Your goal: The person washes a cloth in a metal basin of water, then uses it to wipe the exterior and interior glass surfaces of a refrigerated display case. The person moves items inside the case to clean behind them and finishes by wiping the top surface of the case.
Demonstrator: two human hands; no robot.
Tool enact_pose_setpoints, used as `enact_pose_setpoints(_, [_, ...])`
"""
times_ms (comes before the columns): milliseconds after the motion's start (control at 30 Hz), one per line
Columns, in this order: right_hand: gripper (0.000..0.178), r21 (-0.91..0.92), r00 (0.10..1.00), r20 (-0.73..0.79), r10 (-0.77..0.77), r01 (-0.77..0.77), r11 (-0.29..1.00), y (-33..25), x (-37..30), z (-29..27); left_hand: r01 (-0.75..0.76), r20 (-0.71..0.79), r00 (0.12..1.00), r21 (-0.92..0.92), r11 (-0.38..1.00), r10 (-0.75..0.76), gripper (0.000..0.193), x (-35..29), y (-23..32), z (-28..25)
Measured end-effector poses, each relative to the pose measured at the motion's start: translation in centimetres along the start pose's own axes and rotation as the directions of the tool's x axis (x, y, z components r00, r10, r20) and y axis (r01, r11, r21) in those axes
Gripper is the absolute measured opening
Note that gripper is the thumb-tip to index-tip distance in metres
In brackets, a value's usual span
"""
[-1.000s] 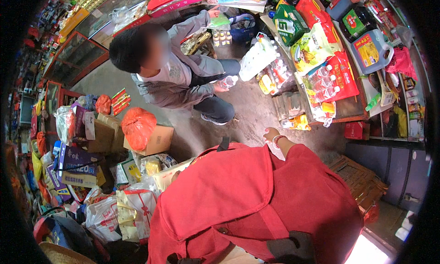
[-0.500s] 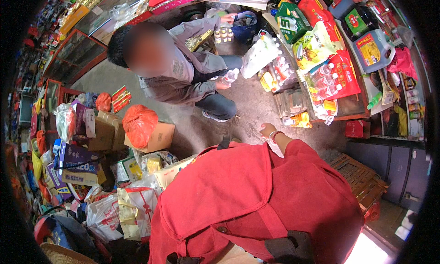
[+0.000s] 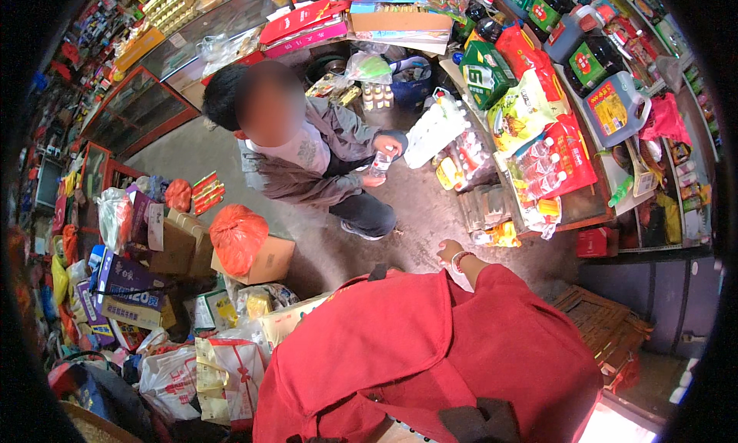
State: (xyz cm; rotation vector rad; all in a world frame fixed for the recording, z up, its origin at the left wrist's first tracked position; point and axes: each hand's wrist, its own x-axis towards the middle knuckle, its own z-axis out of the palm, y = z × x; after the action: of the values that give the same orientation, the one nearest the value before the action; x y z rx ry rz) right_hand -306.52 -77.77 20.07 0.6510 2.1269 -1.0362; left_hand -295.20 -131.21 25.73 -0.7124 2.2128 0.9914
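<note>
My right hand (image 3: 451, 255), with a beaded bracelet at the wrist, reaches forward past my red sleeve (image 3: 500, 283). Its fingers look curled; what they hold, if anything, is hidden. Something white (image 3: 459, 279) shows beside that wrist. Nearest to the hand, on the floor ahead, lies an orange and yellow package (image 3: 503, 235). My left hand is out of sight. Opposite me a person in a grey jacket (image 3: 280, 183) crouches, with a clear plastic bottle (image 3: 380, 164) between both hands.
To the right, a low table bears wrapped water bottles (image 3: 542, 170), bags and jugs (image 3: 613, 108). Boxes stand at left, one under an orange bag (image 3: 238, 233). A white bag (image 3: 437, 131) and shrink-wrapped bottles (image 3: 470, 157) sit beyond the floor. A woven bamboo piece (image 3: 600, 324) lies at right.
The other person's outstretched arm has come back from the goods behind, and both that person's hands are now at the bottle. My right hand has hardly moved; the view has shifted slightly.
</note>
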Motion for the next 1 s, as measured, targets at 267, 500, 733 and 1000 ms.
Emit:
enact_pose_setpoints(267, [0.048, 0.085, 0.999, 0.043, 0.013, -0.017, 0.996, 0.2, 0.7, 0.6, -0.008, -0.001, 1.000, 0.020, 1.000, 0.008, 0.036, -0.4, 0.5, 0.0])
enact_pose_setpoints(500, [0.049, 0.045, 0.995, 0.079, 0.059, -0.063, 0.997, -1.4, -0.3, -0.2, -0.001, -0.010, 1.000, 0.026, 1.000, 0.001, 0.037, -0.8, 0.7, 0.0])
enact_pose_setpoints(733, [0.045, 0.009, 0.996, 0.086, -0.022, 0.021, 1.000, -0.3, 1.8, -0.2, 0.007, -0.013, 1.000, 0.032, 0.999, -0.006, 0.038, -0.8, 1.3, 0.1])
enact_pose_setpoints(1000, [0.041, 0.020, 0.996, 0.088, -0.035, 0.033, 0.999, -2.3, 3.3, -0.8, 0.031, -0.059, 0.998, 0.029, 0.999, -0.029, 0.040, -2.2, 0.6, 0.4])
